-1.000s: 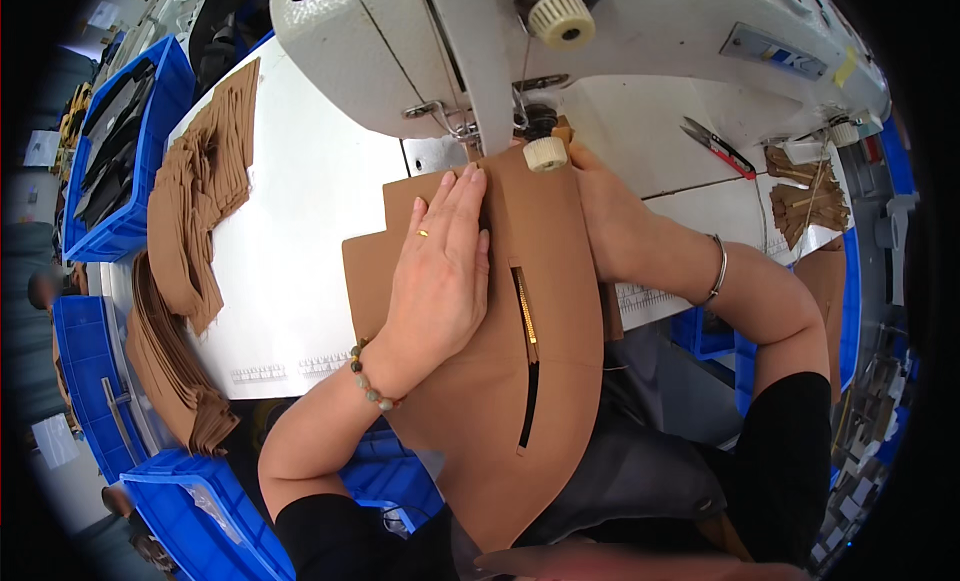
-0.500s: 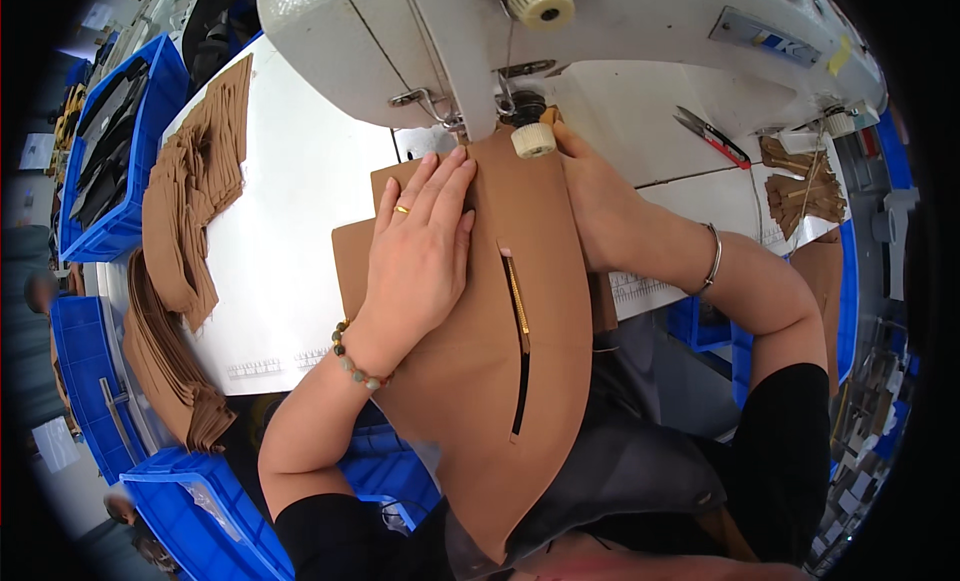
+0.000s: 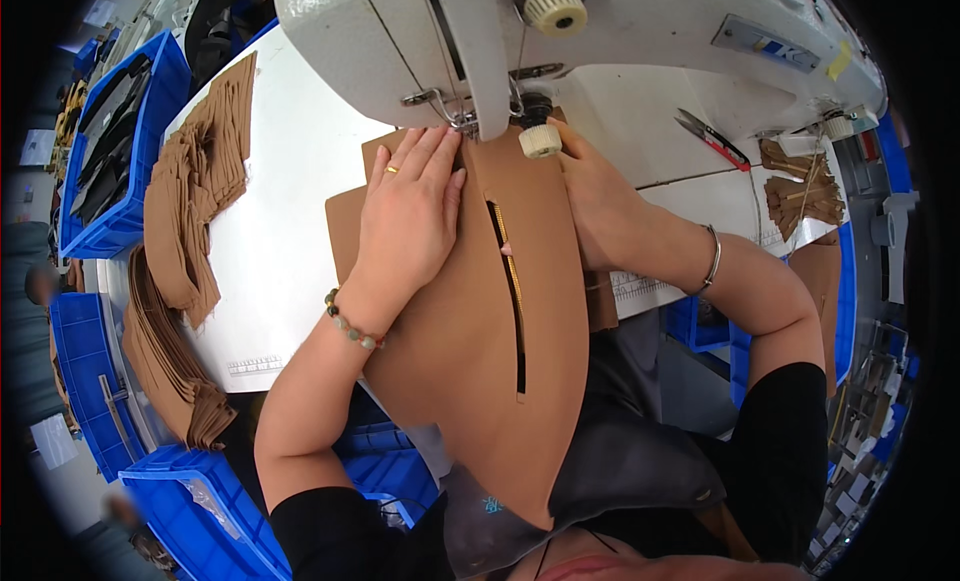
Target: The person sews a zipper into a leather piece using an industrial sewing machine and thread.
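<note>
A large brown fabric panel [image 3: 460, 351] lies under the needle area of a white sewing machine [image 3: 640, 36] and hangs over the table's near edge toward my lap. Down its middle runs a narrow slit, where a gold-toothed zipper [image 3: 514, 281] shows. My left hand [image 3: 412, 206] rests flat on the panel, fingers stretched toward the presser foot [image 3: 463, 123] and just short of it. Along the panel's right edge, my right hand [image 3: 592, 186] grips the fabric beside the machine head. Its fingertips are partly hidden behind a cream knob [image 3: 540, 141].
Red-handled thread snips [image 3: 714, 141] lie right on the white table [image 3: 290, 181], near small brown pieces [image 3: 805, 196]. Brown fabric stacks [image 3: 195, 191] sit at the left edge. Blue bins [image 3: 125, 211] stand beyond the left side, and more blue bins lie below.
The panel has slid away from me toward the machine, its slit and pointed lower end moving up. My left hand has shifted slightly forward and left; my right hand stays nearly in place.
</note>
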Tool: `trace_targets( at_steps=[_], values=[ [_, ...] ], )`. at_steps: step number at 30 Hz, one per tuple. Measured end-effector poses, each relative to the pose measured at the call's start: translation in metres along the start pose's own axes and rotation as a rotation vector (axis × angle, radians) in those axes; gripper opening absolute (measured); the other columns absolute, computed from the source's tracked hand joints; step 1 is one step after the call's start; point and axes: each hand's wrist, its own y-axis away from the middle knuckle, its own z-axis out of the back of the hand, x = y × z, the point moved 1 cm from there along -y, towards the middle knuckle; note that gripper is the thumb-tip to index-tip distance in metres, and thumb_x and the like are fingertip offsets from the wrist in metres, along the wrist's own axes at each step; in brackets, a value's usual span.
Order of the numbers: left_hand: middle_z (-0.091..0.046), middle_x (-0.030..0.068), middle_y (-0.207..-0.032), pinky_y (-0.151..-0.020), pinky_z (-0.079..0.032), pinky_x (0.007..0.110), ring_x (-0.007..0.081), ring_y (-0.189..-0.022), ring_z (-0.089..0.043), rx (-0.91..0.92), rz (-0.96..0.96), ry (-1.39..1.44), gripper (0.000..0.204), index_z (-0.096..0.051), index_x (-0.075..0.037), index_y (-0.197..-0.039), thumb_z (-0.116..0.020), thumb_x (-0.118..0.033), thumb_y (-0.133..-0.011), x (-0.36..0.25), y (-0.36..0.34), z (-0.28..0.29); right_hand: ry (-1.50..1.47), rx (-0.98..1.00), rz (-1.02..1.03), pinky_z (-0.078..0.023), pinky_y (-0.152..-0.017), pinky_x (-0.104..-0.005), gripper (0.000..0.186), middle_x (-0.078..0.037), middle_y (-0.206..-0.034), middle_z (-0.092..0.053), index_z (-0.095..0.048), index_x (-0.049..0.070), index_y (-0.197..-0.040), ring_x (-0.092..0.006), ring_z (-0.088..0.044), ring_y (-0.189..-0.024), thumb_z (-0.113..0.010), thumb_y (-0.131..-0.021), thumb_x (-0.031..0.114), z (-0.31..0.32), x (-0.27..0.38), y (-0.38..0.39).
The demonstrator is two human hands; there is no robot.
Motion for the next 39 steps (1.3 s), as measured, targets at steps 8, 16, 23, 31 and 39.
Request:
trace_targets(
  at_steps=[8, 16, 23, 31, 39],
  values=[
    [-0.068, 0.0166, -0.114, -0.107, -0.044, 0.049, 0.0372, -0.114, -0.061, 0.143, 0.086, 0.036, 0.021, -0.069, -0.002, -0.113, -0.06, -0.016, -0.101, 0.025, -0.031, -0.002, -0.09, 0.04, -0.03, -0.033, -0.116, -0.0599, 0.054, -0.018, -0.12, -0.067, -0.065, 0.003, -0.128, -0.0375, -0.06, -0.118, -0.067, -0.077, 0.021, -0.001, 0.001, 0.003],
    [-0.069, 0.0222, -0.095, -0.079, -0.05, 0.052, 0.044, -0.091, -0.064, -0.144, -0.132, 0.035, 0.018, -0.071, 0.0, -0.102, -0.064, -0.016, -0.1, 0.039, -0.037, -0.012, -0.048, 0.069, -0.057, -0.036, -0.113, -0.0614, 0.055, -0.015, -0.122, -0.068, -0.063, 0.01, -0.136, -0.0336, -0.064, -0.116, -0.07, -0.084, 0.029, -0.004, 0.0, 0.004],
    [-0.068, 0.0183, -0.12, -0.106, -0.045, 0.049, 0.0403, -0.115, -0.06, 0.013, -0.01, 0.009, 0.025, -0.069, -0.002, -0.117, -0.064, -0.014, -0.096, 0.032, -0.034, 0.0, -0.146, 0.074, -0.089, -0.032, -0.117, -0.061, 0.056, -0.02, -0.131, -0.062, -0.059, 0.01, -0.137, -0.0385, -0.058, -0.127, -0.068, -0.084, 0.026, -0.001, 0.001, 0.003],
    [-0.049, 0.0118, -0.158, -0.119, -0.035, 0.056, 0.0344, -0.148, -0.044, 0.164, -0.01, 0.055, 0.049, -0.052, -0.004, -0.148, -0.061, -0.018, -0.101, -0.009, 0.019, 0.016, -0.036, 0.09, -0.04, -0.031, -0.117, -0.0603, 0.048, -0.019, -0.125, -0.065, -0.067, 0.0, -0.12, -0.0361, -0.058, -0.121, -0.068, -0.076, 0.02, 0.001, 0.003, 0.003],
    [-0.052, 0.0116, -0.155, -0.118, -0.037, 0.058, 0.0353, -0.146, -0.046, 0.127, -0.053, 0.014, 0.046, -0.055, -0.004, -0.145, -0.062, -0.016, -0.1, -0.013, 0.021, 0.016, 0.016, 0.104, -0.054, -0.032, -0.116, -0.0595, 0.047, -0.017, -0.121, -0.066, -0.068, -0.001, -0.119, -0.0349, -0.058, -0.12, -0.067, -0.076, 0.02, 0.001, 0.005, 0.001]
  ],
)
